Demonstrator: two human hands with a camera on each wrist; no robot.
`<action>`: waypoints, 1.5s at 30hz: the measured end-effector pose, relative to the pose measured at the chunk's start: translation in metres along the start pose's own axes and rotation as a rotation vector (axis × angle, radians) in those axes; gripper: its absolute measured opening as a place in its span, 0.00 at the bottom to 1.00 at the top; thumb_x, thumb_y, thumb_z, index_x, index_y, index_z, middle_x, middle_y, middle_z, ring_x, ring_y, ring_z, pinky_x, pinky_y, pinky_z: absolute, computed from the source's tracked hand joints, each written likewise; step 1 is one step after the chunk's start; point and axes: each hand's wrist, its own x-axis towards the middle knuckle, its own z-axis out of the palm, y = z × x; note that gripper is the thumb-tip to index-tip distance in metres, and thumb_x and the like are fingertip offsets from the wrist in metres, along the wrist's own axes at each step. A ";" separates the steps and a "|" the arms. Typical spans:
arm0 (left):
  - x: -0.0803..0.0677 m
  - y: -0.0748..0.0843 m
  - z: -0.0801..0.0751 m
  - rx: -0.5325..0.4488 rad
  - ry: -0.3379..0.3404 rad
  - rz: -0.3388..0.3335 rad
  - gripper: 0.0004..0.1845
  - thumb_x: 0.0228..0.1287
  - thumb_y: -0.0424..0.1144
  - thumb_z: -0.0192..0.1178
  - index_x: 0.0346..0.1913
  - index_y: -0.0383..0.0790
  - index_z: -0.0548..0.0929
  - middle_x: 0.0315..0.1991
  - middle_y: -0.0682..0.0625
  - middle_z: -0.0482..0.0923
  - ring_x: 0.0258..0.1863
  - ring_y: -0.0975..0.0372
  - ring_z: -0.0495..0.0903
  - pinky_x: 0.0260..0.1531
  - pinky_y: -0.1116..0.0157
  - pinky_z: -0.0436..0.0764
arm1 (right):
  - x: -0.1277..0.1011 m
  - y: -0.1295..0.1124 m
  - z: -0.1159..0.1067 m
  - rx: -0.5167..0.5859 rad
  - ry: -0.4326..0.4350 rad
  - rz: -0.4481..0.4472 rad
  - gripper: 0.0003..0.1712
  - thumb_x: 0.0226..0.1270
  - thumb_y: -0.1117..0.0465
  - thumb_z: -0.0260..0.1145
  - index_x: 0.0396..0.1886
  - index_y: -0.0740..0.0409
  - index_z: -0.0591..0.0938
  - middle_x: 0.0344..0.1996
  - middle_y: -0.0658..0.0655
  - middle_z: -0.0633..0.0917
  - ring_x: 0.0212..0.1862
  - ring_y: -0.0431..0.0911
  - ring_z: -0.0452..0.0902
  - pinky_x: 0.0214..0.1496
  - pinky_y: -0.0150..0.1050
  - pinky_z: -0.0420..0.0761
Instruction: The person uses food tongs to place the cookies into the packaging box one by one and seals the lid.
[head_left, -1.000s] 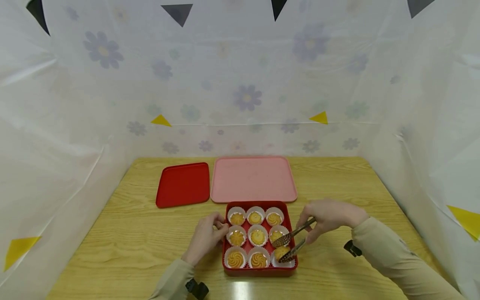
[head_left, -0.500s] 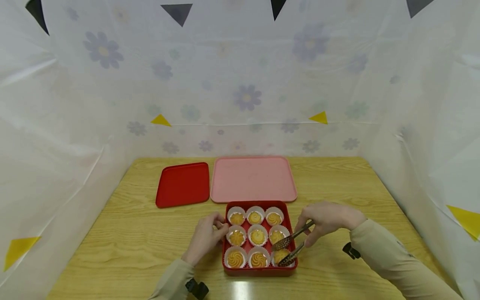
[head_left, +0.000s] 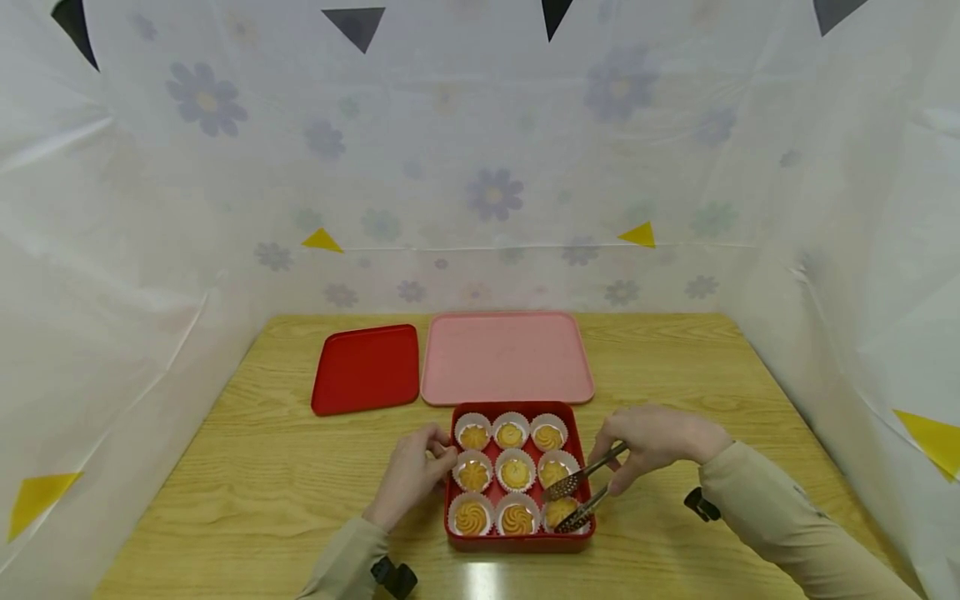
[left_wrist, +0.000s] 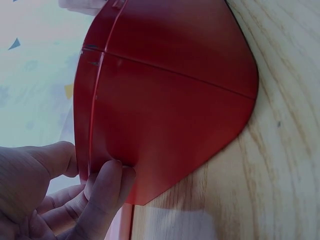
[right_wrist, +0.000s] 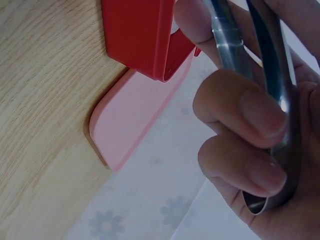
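A red square box (head_left: 452, 492) near the table's front edge holds nine swirled cookies in white paper cups. My left hand (head_left: 442, 455) grips the box's left wall; in the left wrist view the thumb and fingers (left_wrist: 107, 182) pinch that red wall (left_wrist: 165, 100). In my right hand (head_left: 617, 471) are metal tongs (head_left: 592, 468), their tips around the front right cookie (head_left: 561, 510), which sits low in its cup. The right wrist view shows fingers (right_wrist: 250, 107) curled round the tongs' arms (right_wrist: 227, 40).
A red lid (head_left: 366, 368) lies flat at the back left, beside a pink tray (head_left: 507, 357) with nothing on it. White flowered sheets wall in the wooden table (head_left: 270, 467) on three sides. The right wrist view shows the box corner (right_wrist: 137, 35) and the tray (right_wrist: 135, 120).
My right hand has come slightly nearer and lower, and the tongs have brought the front right cookie down into its cup. The left hand has stayed on the box.
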 end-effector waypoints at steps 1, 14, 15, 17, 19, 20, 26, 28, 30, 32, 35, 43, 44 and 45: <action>0.000 0.000 0.000 0.001 0.002 -0.001 0.05 0.62 0.33 0.63 0.38 0.36 0.81 0.27 0.47 0.81 0.20 0.66 0.76 0.20 0.71 0.78 | 0.000 0.000 0.000 0.001 0.000 0.000 0.17 0.53 0.47 0.78 0.44 0.40 0.90 0.24 0.33 0.81 0.34 0.32 0.73 0.35 0.30 0.70; -0.001 -0.001 0.000 -0.002 0.000 -0.008 0.05 0.62 0.33 0.63 0.40 0.35 0.80 0.28 0.47 0.81 0.20 0.65 0.77 0.20 0.71 0.79 | 0.002 -0.003 0.002 -0.019 0.013 0.019 0.17 0.52 0.47 0.79 0.42 0.40 0.90 0.26 0.34 0.81 0.31 0.31 0.68 0.32 0.30 0.68; -0.001 -0.001 0.001 -0.002 0.003 -0.002 0.05 0.62 0.32 0.63 0.40 0.35 0.80 0.28 0.47 0.81 0.20 0.66 0.77 0.19 0.71 0.79 | 0.002 -0.003 0.002 -0.020 0.014 0.019 0.17 0.51 0.47 0.79 0.43 0.40 0.90 0.26 0.33 0.81 0.31 0.31 0.68 0.32 0.30 0.68; -0.001 -0.001 0.001 -0.003 0.010 0.008 0.06 0.61 0.32 0.63 0.39 0.35 0.80 0.27 0.47 0.81 0.19 0.66 0.77 0.19 0.71 0.78 | 0.001 -0.003 0.002 -0.020 0.015 0.019 0.18 0.51 0.47 0.79 0.43 0.40 0.90 0.25 0.33 0.80 0.31 0.31 0.68 0.32 0.30 0.68; -0.001 -0.002 0.001 -0.006 0.015 0.016 0.06 0.60 0.31 0.63 0.39 0.35 0.81 0.27 0.47 0.82 0.19 0.66 0.78 0.19 0.71 0.78 | 0.001 -0.004 0.002 -0.019 0.015 0.021 0.18 0.51 0.47 0.79 0.44 0.39 0.90 0.25 0.33 0.80 0.31 0.30 0.68 0.32 0.30 0.68; -0.001 -0.002 0.001 -0.009 0.015 0.015 0.06 0.60 0.31 0.64 0.39 0.35 0.81 0.27 0.47 0.82 0.19 0.66 0.78 0.19 0.71 0.78 | 0.001 -0.004 0.002 -0.020 0.014 0.021 0.18 0.51 0.47 0.79 0.44 0.39 0.90 0.25 0.33 0.80 0.31 0.30 0.68 0.32 0.30 0.68; -0.001 -0.002 0.001 -0.005 0.015 0.018 0.06 0.61 0.32 0.64 0.39 0.35 0.80 0.27 0.47 0.82 0.20 0.66 0.78 0.20 0.72 0.78 | 0.002 -0.004 0.002 -0.021 0.012 0.018 0.18 0.51 0.48 0.79 0.44 0.39 0.90 0.25 0.33 0.80 0.30 0.30 0.68 0.32 0.29 0.68; -0.001 -0.002 0.001 -0.004 0.012 0.017 0.06 0.61 0.32 0.64 0.39 0.35 0.80 0.27 0.47 0.82 0.20 0.66 0.78 0.20 0.72 0.78 | 0.002 -0.005 0.001 -0.025 0.012 0.018 0.18 0.51 0.48 0.80 0.43 0.39 0.90 0.25 0.33 0.80 0.30 0.30 0.67 0.31 0.29 0.67; -0.001 -0.002 0.001 -0.006 0.009 0.014 0.06 0.61 0.32 0.63 0.39 0.35 0.80 0.28 0.47 0.82 0.20 0.67 0.78 0.20 0.72 0.79 | 0.003 -0.005 0.001 -0.026 0.010 0.025 0.18 0.50 0.48 0.80 0.43 0.39 0.90 0.24 0.34 0.79 0.29 0.30 0.67 0.30 0.29 0.66; -0.001 -0.002 0.000 -0.003 0.008 0.023 0.06 0.61 0.32 0.63 0.40 0.35 0.80 0.28 0.46 0.82 0.19 0.67 0.78 0.19 0.71 0.79 | 0.003 -0.006 0.002 -0.030 0.009 0.033 0.18 0.50 0.48 0.80 0.43 0.39 0.90 0.23 0.34 0.79 0.29 0.31 0.67 0.30 0.29 0.66; -0.001 -0.002 0.000 -0.001 0.011 0.020 0.05 0.61 0.32 0.63 0.39 0.35 0.80 0.28 0.47 0.82 0.19 0.67 0.78 0.20 0.72 0.79 | 0.004 -0.006 0.003 -0.027 0.005 0.051 0.18 0.49 0.49 0.81 0.43 0.39 0.90 0.23 0.34 0.80 0.28 0.31 0.67 0.29 0.29 0.66; -0.001 0.000 0.000 0.007 0.004 -0.003 0.05 0.62 0.33 0.63 0.39 0.35 0.81 0.28 0.47 0.82 0.21 0.66 0.78 0.21 0.71 0.79 | 0.003 -0.007 0.002 -0.012 -0.007 0.051 0.16 0.50 0.50 0.80 0.42 0.38 0.91 0.24 0.35 0.82 0.28 0.31 0.69 0.29 0.29 0.70; -0.001 0.000 -0.001 0.008 0.004 -0.006 0.05 0.62 0.33 0.63 0.39 0.35 0.81 0.28 0.47 0.82 0.21 0.66 0.77 0.21 0.71 0.79 | 0.003 -0.008 0.002 -0.016 -0.005 0.048 0.16 0.50 0.50 0.80 0.42 0.39 0.91 0.25 0.36 0.83 0.28 0.30 0.70 0.29 0.29 0.70; -0.001 0.000 -0.001 0.010 0.005 -0.007 0.05 0.62 0.33 0.63 0.39 0.36 0.81 0.28 0.47 0.82 0.22 0.65 0.77 0.21 0.72 0.78 | 0.003 -0.008 0.001 -0.020 -0.002 0.047 0.16 0.51 0.50 0.80 0.42 0.39 0.91 0.26 0.36 0.84 0.28 0.30 0.71 0.30 0.29 0.71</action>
